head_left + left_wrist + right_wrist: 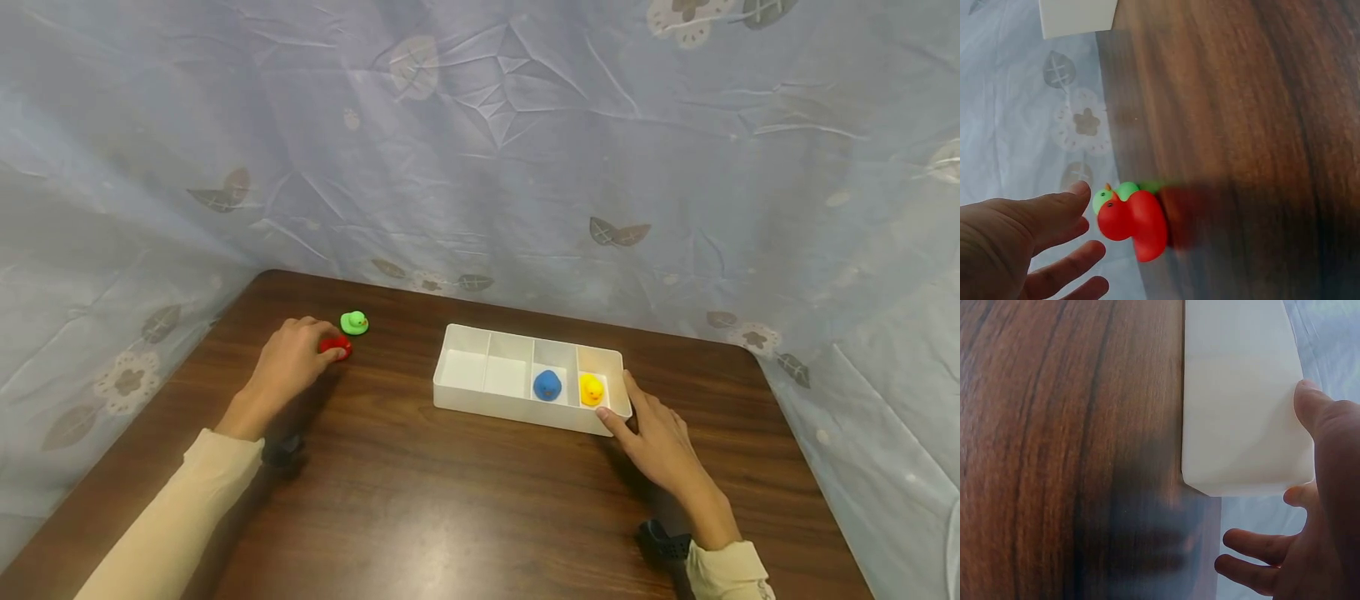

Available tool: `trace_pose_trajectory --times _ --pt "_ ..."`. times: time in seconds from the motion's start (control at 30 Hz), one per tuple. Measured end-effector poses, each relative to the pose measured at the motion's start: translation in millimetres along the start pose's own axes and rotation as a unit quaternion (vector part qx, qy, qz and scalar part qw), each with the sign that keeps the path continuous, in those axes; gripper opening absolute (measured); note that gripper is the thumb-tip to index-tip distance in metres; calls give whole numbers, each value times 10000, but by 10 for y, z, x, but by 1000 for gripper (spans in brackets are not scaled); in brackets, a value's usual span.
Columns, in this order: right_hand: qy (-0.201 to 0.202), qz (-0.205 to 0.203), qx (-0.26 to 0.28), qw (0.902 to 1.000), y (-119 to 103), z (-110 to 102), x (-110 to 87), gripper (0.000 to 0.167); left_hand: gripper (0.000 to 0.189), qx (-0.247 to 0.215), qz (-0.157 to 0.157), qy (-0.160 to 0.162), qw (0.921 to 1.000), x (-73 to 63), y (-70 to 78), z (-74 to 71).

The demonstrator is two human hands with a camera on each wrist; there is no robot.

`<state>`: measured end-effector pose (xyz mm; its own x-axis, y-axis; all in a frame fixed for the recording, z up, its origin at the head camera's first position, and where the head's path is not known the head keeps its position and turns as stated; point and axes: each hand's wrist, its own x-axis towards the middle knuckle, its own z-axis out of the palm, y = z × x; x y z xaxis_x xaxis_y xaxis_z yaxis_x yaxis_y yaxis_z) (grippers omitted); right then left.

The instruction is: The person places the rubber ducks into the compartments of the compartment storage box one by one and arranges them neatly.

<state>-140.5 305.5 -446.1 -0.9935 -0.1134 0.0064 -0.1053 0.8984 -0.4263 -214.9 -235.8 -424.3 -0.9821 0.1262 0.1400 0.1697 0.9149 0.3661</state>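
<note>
In the head view, my left hand [291, 354] reaches over the table's left side, thumb and fingers spread around a red rubber duck [337, 346]. The left wrist view shows that red duck [1141, 222] just beyond the parted fingertips. A green rubber duck [354, 322] sits close behind it. My right hand [660, 437] holds the right end of a white divided box [480, 400], thumb at the front rim and fingers along the end wall. Inside the box, a blue duck [547, 385] occupies the third compartment from the left, and a yellow duck [592, 389] the rightmost.
The brown wooden table [420, 492] has rounded far corners. A pale fabric curtain [480, 167] with leaf and flower prints hangs behind it and along both sides. Dark wrist straps [663, 540] show near the sleeves.
</note>
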Motion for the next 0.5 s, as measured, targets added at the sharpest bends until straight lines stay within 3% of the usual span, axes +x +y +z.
trace_pose_trajectory --times 0.5 --pt "34 -18 -29 10000 10 -1 -3 88 45 76 -359 219 9991 114 -69 174"
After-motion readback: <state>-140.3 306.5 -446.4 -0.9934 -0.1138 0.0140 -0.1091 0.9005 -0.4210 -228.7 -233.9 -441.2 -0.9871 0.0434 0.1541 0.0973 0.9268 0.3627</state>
